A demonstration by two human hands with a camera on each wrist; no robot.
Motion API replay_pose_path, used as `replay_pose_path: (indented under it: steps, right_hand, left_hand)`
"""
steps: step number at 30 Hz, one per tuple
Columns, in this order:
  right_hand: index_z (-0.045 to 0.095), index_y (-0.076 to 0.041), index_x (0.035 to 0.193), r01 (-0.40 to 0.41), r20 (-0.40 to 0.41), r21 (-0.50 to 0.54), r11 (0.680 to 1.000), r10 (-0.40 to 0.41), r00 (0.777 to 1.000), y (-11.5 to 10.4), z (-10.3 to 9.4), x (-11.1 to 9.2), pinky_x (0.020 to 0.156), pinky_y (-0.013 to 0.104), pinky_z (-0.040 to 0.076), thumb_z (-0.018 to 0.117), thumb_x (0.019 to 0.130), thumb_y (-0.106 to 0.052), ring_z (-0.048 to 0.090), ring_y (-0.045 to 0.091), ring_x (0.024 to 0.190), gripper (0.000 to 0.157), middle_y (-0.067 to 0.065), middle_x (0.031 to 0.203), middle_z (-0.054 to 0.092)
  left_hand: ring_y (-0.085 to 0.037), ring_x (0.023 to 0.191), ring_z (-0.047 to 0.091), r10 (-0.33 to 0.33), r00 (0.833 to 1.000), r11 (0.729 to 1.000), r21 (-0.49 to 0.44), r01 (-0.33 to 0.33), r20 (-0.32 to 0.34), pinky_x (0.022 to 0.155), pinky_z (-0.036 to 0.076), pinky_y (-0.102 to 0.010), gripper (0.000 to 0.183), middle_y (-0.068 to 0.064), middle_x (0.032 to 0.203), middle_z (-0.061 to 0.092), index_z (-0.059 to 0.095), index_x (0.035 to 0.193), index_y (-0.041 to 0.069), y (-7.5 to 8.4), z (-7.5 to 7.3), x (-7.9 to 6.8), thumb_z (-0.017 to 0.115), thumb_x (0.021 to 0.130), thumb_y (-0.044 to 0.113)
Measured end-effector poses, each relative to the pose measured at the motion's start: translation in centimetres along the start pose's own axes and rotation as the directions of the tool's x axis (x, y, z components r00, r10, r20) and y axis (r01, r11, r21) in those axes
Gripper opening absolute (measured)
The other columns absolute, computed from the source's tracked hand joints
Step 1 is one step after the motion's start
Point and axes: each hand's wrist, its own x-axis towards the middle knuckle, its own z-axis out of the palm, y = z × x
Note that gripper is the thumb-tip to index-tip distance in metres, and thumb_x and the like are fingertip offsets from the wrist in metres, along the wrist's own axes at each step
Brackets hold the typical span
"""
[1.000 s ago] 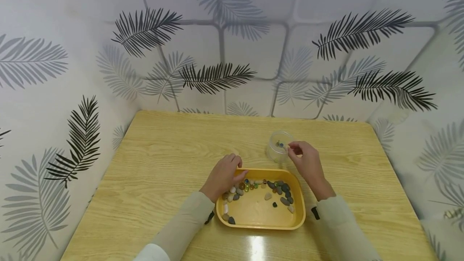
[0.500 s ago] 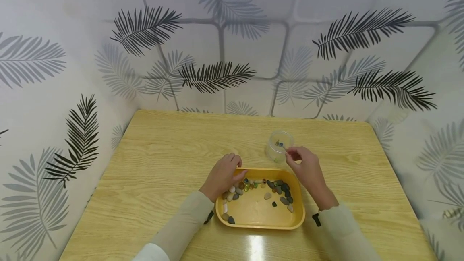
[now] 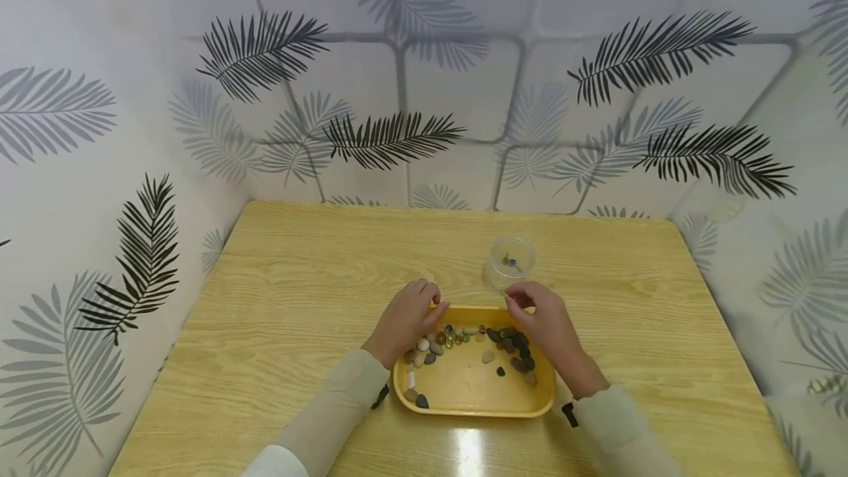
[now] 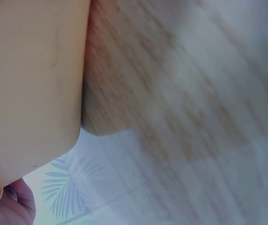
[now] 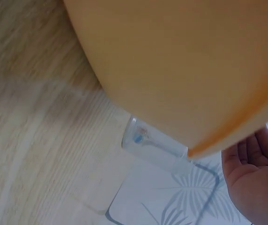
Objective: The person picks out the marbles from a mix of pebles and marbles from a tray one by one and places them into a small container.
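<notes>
In the head view a yellow tray [image 3: 473, 412] holds several pebbles and glass beads, mostly along its back and sides. My left hand [image 3: 405, 319] grips its back left corner, thumb over the rim and fingers outside; the left wrist view shows the left hand [image 4: 17, 204] low at the tray corner. Behind the tray stands a clear round container [image 3: 511, 245] with a few small blue and brownish pieces in it. My right hand [image 3: 546, 319] is over the tray's back right edge, thumb and forefinger close together in front of the container; I cannot tell if they hold anything.
The tray stands on a pale wood-grain table [image 3: 318, 263]. A wall [image 3: 371, 72] with a leaf pattern rises behind the table's back edge. Inside the tray, dark stones [image 3: 522, 352] are bunched at the right and light pebbles [image 3: 424, 348] at the left.
My right hand has moved from the container's right rim down and toward the tray. A thin piece that was by its fingertips now shows inside the container. The left hand stays on the tray.
</notes>
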Motion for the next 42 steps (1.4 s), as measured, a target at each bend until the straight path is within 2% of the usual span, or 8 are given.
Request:
replay_pose_path:
  steps: [6,10,18,29,42]
  right_hand:
    - [0.067,-0.008,0.096,0.007,0.018,0.013,1.000,-0.008,1.000,-0.8,0.9,-0.6,0.067,0.031,0.051,0.066,0.086,-0.011,0.058,0.010,0.076,0.010,-0.002,0.087,0.062]
    - [0.067,-0.006,0.096,0.018,0.059,0.036,0.999,-0.020,0.998,-1.1,1.9,-1.2,0.067,0.026,0.051,0.067,0.085,-0.008,0.058,0.009,0.077,0.011,-0.002,0.088,0.062]
    - [0.069,-0.006,0.092,-0.055,0.140,0.036,0.998,0.049,0.989,-1.9,3.7,-1.9,0.065,0.024,0.049,0.070,0.083,-0.008,0.057,0.007,0.073,0.010,-0.006,0.083,0.062]
    - [0.069,-0.004,0.091,-0.126,0.233,0.020,0.992,0.118,0.965,-3.0,4.6,-2.0,0.066,0.025,0.049,0.069,0.082,-0.004,0.058,0.008,0.074,0.009,-0.004,0.083,0.063]
    - [0.069,-0.004,0.092,-0.097,0.294,-0.054,0.994,0.108,0.950,-2.5,6.0,-2.0,0.068,0.029,0.049,0.068,0.083,-0.005,0.057,0.010,0.077,0.009,-0.001,0.087,0.062]
  left_hand:
    - [-0.011,0.069,0.040,-0.015,1.000,1.000,0.005,0.015,-0.015,0.062,0.038,-0.025,0.016,0.005,0.080,0.047,0.052,0.089,0.016,0.1,-0.1,0.1,0.050,0.097,0.030]
    - [-0.010,0.067,0.039,-0.022,0.999,1.000,0.022,0.023,-0.023,0.060,0.037,-0.025,0.015,0.006,0.078,0.046,0.053,0.087,0.016,0.1,-0.1,0.1,0.048,0.097,0.026]
    - [-0.009,0.067,0.039,-0.039,0.999,0.999,0.009,0.039,-0.022,0.060,0.036,-0.024,0.015,0.007,0.077,0.044,0.052,0.087,0.017,0.1,-0.2,0.1,0.047,0.097,0.027]
    - [-0.009,0.068,0.040,-0.030,1.000,0.999,-0.018,0.029,-0.010,0.061,0.038,-0.025,0.019,0.007,0.078,0.045,0.049,0.085,0.018,0.1,-0.3,0.1,0.050,0.096,0.033]
    - [-0.011,0.067,0.038,-0.082,0.997,0.993,-0.090,0.083,0.013,0.062,0.035,-0.026,0.020,0.007,0.077,0.042,0.047,0.084,0.018,-0.1,-0.2,0.0,0.048,0.097,0.034]
